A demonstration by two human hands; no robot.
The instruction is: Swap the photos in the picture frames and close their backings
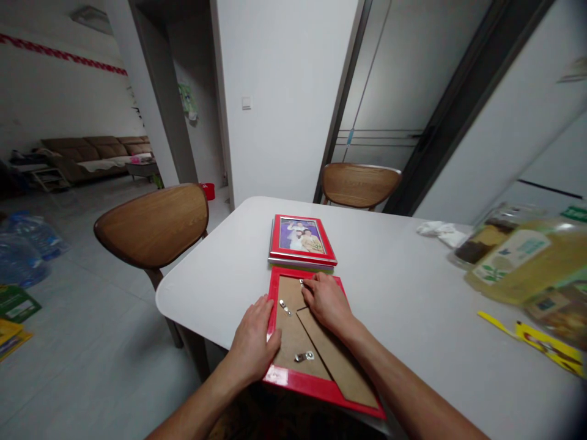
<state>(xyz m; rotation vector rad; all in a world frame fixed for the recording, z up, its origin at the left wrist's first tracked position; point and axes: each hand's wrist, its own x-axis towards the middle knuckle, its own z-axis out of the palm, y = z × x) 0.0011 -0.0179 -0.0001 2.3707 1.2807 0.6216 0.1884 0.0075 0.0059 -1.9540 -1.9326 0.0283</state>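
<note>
A red picture frame [307,382] lies face down at the near table edge, its brown backing board [293,333] and slanting easel stand [337,348] uppermost. My left hand [254,336] grips the frame's left side, thumb on the near part and fingers along the rim. At the far end of the backing, my right hand [326,299] pinches a small metal turn clip [301,282] with thumb and forefinger. Two more clips show, one at the left [285,307] and one nearer me [304,356]. Beyond lies a red-framed photo [302,237], face up on another frame.
The white table [380,269] carries a yellow oil bottle [509,260], clear food containers [486,235], crumpled tissue [443,232] and a yellow packet [548,348] at the right. Wooden chairs stand at the left [156,223] and far side [360,183].
</note>
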